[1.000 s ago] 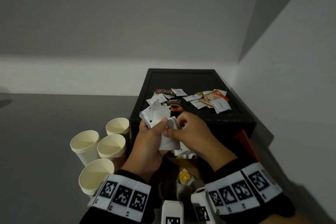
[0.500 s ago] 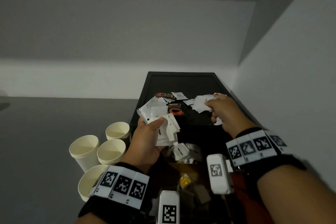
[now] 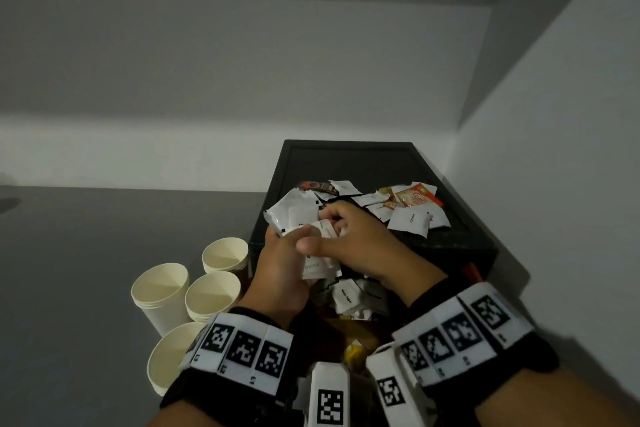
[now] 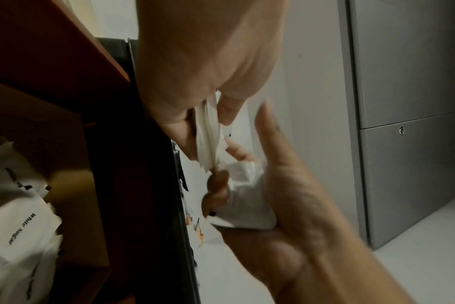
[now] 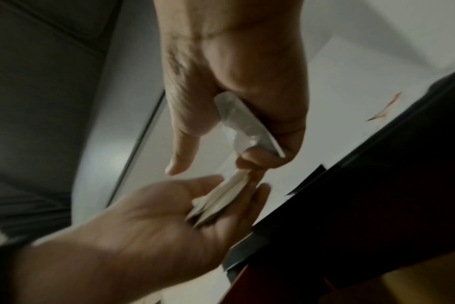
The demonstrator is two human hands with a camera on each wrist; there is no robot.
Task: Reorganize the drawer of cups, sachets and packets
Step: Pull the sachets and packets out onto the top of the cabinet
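Left hand (image 3: 284, 263) is basically the holder right now, fingers and thumb curled round a fanned bunch of white sachets (image 3: 294, 215), and the right hand (image 3: 349, 239) is pressed up against it from the right, fingertips pinching what looks like a few more sachets into that same bunch. From the wrist cams you can see the edges of the packets squeezed between fingers on both sides, so neither hand is free. They're held just above the front edge of the black tray (image 3: 277, 177), which sits on top of the unit. Loose sachets and packets (image 3: 412, 218) that aren't sorted yet lie on the tray, up and to the right of the hands, so my guess is the right hand is the nearer one to go fetch them while the left keeps the stack. Below the hands the open drawer (image 3: 349, 319) has more white sachets (image 3: 346, 298) in it, one reads "White Sugar". Off to the left on the grey floor are four stacks of paper cups (image 3: 162, 295), standing upright, close to the unit.
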